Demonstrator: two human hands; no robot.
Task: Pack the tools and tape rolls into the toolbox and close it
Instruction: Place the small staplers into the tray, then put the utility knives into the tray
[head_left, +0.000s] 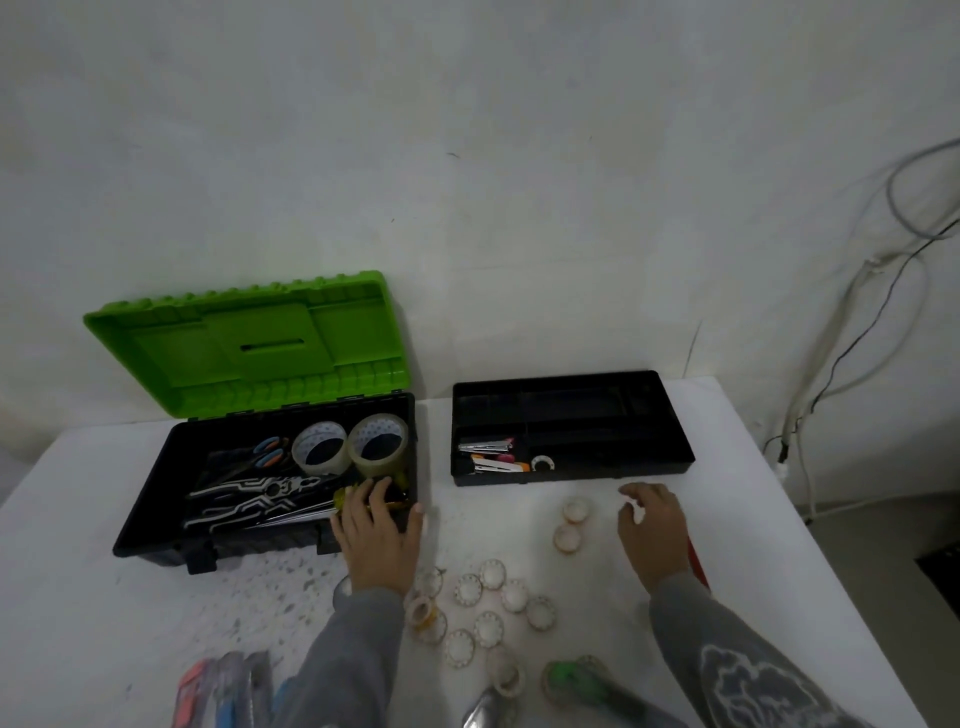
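The black toolbox (156, 519) stands open at the left, its green lid (249, 343) leaning back against the wall. Inside lie two clear tape rolls (319, 447), scissors (270, 452) and black-and-white pliers (249, 493). My left hand (376, 540) lies flat over the box's front right corner, fingers resting on a yellow-handled tool (345, 493) and thumb spread outside the wall. My right hand (652, 530) hovers over the table in front of the black insert tray (670, 415), fingers loosely curled and holding nothing. Several small white tape rolls (575, 510) lie scattered between and below my hands.
The tray holds small metal and orange items (491, 454) and one small roll (542, 462). A red tool (696, 564) pokes out behind my right wrist. Coloured tools (223, 686), a green-cored roll (563, 675) and a silver object (483, 706) lie at the near edge. Cables (831, 364) hang at the right.
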